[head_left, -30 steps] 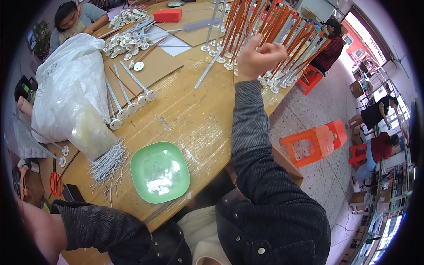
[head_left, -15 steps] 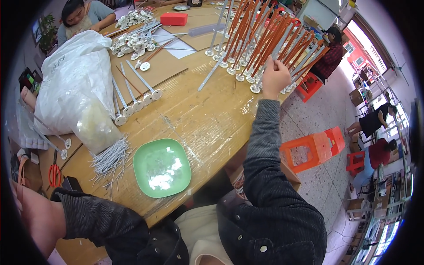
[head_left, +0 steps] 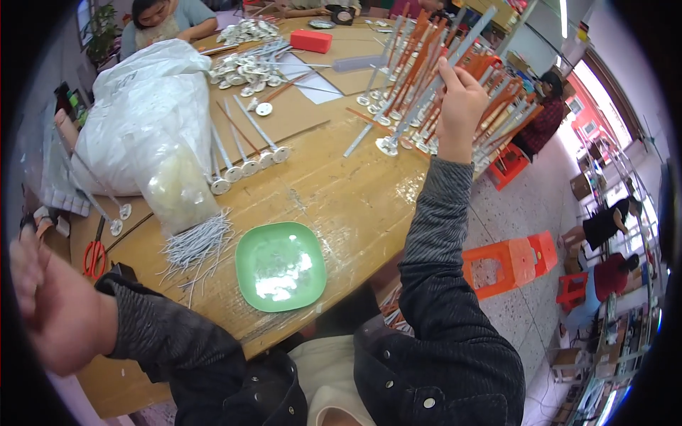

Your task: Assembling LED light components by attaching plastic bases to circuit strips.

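My right hand is closed in a pinch on a flat silvery-grey strip with a white round base. It holds the strip tilted, at the near side of a dense stand of orange-brown and grey strips on white round bases. At the far left edge, my left hand is raised, its fingers loosely apart and somewhat blurred, with nothing visible in them. Red-handled scissors lie near it. A green square dish with small shiny clear pieces sits in front of me.
White wire ties lie beside a large white plastic bag. Several strips with round bases rest right of it. Farther back are piled discs and a red box. A co-worker sits opposite. An orange stool stands at right.
My right hand has risen slightly, with a grey strip and its base now leaning out from the stand. The left hand has come farther into view. The whole view has shifted a little.
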Action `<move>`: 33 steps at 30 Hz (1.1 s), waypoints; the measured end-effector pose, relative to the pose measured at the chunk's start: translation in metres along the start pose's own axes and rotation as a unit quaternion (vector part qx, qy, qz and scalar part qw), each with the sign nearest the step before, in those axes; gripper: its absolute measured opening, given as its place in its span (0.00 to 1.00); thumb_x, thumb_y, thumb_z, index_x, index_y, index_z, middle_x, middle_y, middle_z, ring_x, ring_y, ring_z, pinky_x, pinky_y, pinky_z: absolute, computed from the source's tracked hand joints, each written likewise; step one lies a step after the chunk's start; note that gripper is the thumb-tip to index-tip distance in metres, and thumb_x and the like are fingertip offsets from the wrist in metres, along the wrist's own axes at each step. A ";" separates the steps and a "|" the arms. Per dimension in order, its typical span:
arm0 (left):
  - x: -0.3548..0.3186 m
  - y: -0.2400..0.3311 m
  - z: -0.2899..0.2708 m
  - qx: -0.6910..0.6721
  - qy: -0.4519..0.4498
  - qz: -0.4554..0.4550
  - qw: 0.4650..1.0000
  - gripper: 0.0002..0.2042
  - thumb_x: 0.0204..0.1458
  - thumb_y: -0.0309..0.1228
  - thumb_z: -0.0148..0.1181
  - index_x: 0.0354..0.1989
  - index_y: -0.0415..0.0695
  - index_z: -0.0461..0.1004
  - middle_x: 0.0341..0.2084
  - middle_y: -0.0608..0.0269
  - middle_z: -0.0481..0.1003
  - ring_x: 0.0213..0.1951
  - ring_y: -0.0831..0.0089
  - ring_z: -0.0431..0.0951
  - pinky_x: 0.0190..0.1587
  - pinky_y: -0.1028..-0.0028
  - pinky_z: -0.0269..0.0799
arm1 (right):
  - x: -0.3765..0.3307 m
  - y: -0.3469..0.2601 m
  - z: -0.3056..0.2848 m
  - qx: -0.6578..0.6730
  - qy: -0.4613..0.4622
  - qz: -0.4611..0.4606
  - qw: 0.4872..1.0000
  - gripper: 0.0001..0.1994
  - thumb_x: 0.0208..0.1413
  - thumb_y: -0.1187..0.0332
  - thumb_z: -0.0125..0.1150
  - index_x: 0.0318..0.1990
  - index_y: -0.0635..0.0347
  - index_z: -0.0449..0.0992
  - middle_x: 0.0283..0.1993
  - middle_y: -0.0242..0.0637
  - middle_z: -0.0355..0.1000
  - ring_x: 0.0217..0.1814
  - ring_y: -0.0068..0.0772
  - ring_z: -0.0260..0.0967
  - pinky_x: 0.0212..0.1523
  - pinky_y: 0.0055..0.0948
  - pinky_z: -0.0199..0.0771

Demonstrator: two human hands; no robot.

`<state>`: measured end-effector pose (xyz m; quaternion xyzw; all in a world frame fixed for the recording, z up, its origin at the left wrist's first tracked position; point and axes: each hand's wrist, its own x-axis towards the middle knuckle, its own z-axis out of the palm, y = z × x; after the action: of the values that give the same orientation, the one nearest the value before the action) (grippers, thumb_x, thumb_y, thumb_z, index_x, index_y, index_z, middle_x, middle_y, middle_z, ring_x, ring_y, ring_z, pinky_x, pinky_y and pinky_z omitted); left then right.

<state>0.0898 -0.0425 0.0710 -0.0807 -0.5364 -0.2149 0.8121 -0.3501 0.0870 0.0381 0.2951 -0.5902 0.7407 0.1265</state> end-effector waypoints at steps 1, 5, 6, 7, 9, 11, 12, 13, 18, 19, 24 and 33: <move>-0.005 -0.001 -0.004 0.044 -0.041 -0.030 0.998 0.12 0.59 0.30 0.50 0.22 0.45 0.65 0.20 0.67 0.63 0.26 0.74 0.63 0.33 0.72 0.59 | -0.009 -0.017 0.019 0.084 -0.040 0.006 0.996 0.09 0.59 0.69 0.66 0.30 0.67 0.80 0.18 0.23 0.64 0.16 0.13 0.54 0.17 0.19 0.48; -0.025 -0.025 0.035 0.129 -0.352 -0.186 0.908 0.12 0.42 0.24 0.71 0.36 0.36 0.79 0.34 0.58 0.79 0.39 0.71 0.78 0.43 0.72 0.74 | -0.034 -0.059 0.058 0.186 -0.158 0.014 0.970 0.08 0.60 0.70 0.65 0.31 0.66 0.79 0.18 0.23 0.63 0.16 0.12 0.52 0.17 0.17 0.46; -0.030 -0.035 0.050 0.134 -0.441 -0.192 0.866 0.19 0.40 0.28 0.74 0.41 0.36 0.78 0.36 0.55 0.80 0.38 0.67 0.80 0.41 0.69 0.75 | -0.036 -0.063 0.063 0.245 -0.176 0.039 0.953 0.08 0.59 0.70 0.65 0.30 0.65 0.79 0.17 0.22 0.61 0.16 0.12 0.51 0.17 0.18 0.44; -0.039 -0.045 0.057 0.130 -0.488 -0.166 0.847 0.21 0.40 0.30 0.75 0.44 0.37 0.78 0.36 0.53 0.80 0.37 0.63 0.80 0.40 0.68 0.75 | -0.042 -0.066 0.072 0.308 -0.196 0.070 0.929 0.08 0.58 0.71 0.65 0.29 0.65 0.79 0.17 0.21 0.60 0.15 0.12 0.50 0.17 0.19 0.42; -0.060 -0.055 0.067 0.132 -0.537 -0.144 0.821 0.24 0.40 0.31 0.75 0.47 0.38 0.77 0.36 0.51 0.80 0.37 0.59 0.81 0.39 0.66 0.76 | -0.058 -0.070 0.089 0.347 -0.198 0.099 0.911 0.07 0.59 0.71 0.64 0.30 0.65 0.79 0.17 0.21 0.60 0.15 0.12 0.49 0.17 0.18 0.43; -0.075 -0.053 0.074 0.134 -0.591 -0.166 0.778 0.26 0.39 0.33 0.76 0.48 0.39 0.76 0.32 0.49 0.80 0.35 0.52 0.81 0.38 0.63 0.76 | -0.067 -0.067 0.097 0.344 -0.203 0.143 0.905 0.08 0.62 0.69 0.61 0.32 0.63 0.78 0.19 0.20 0.59 0.17 0.10 0.50 0.16 0.16 0.43; -0.077 -0.055 0.080 0.144 -0.594 -0.170 0.773 0.26 0.39 0.33 0.76 0.48 0.39 0.76 0.32 0.49 0.80 0.35 0.52 0.81 0.38 0.63 0.76 | -0.065 -0.065 0.100 0.351 -0.205 0.151 0.901 0.08 0.62 0.69 0.61 0.32 0.63 0.78 0.19 0.20 0.59 0.17 0.10 0.50 0.16 0.16 0.43; -0.075 -0.058 0.088 0.149 -0.619 -0.187 0.748 0.26 0.38 0.33 0.76 0.47 0.39 0.76 0.29 0.51 0.80 0.33 0.53 0.81 0.37 0.64 0.76 | -0.062 -0.063 0.100 0.361 -0.213 0.146 0.896 0.08 0.62 0.69 0.61 0.32 0.63 0.78 0.19 0.20 0.59 0.17 0.10 0.49 0.16 0.15 0.43; -0.085 -0.075 0.088 0.124 -0.565 -0.158 0.800 0.24 0.38 0.32 0.75 0.46 0.39 0.75 0.24 0.57 0.79 0.31 0.58 0.82 0.36 0.66 0.77 | -0.063 -0.062 0.103 0.409 -0.256 0.133 0.866 0.08 0.61 0.70 0.63 0.33 0.66 0.78 0.18 0.20 0.59 0.16 0.09 0.49 0.16 0.16 0.42; -0.081 -0.072 0.089 0.117 -0.558 -0.179 0.802 0.25 0.38 0.30 0.75 0.47 0.40 0.75 0.25 0.57 0.79 0.31 0.59 0.82 0.36 0.67 0.77 | -0.064 -0.061 0.106 0.414 -0.256 0.135 0.863 0.08 0.61 0.70 0.63 0.33 0.66 0.78 0.18 0.20 0.59 0.16 0.09 0.49 0.16 0.16 0.42; -0.083 -0.068 0.098 0.097 -0.461 -0.233 0.851 0.28 0.35 0.26 0.77 0.49 0.41 0.76 0.36 0.57 0.81 0.33 0.68 0.83 0.37 0.73 0.77 | -0.074 -0.062 0.112 0.338 -0.245 0.087 0.904 0.10 0.61 0.66 0.65 0.34 0.65 0.80 0.19 0.18 0.62 0.18 0.07 0.50 0.18 0.16 0.42; -0.076 -0.071 0.090 0.108 -0.452 -0.066 0.883 0.27 0.35 0.22 0.75 0.49 0.40 0.78 0.44 0.53 0.80 0.35 0.67 0.82 0.39 0.72 0.79 | -0.087 -0.072 0.114 0.266 -0.329 0.035 0.905 0.09 0.61 0.67 0.65 0.42 0.65 0.81 0.24 0.21 0.68 0.23 0.08 0.58 0.22 0.13 0.51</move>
<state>-0.0417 -0.0535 0.0315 -0.0453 -0.8696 -0.1483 0.4688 -0.2099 0.0122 0.0593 0.5240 -0.3893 0.7348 -0.1840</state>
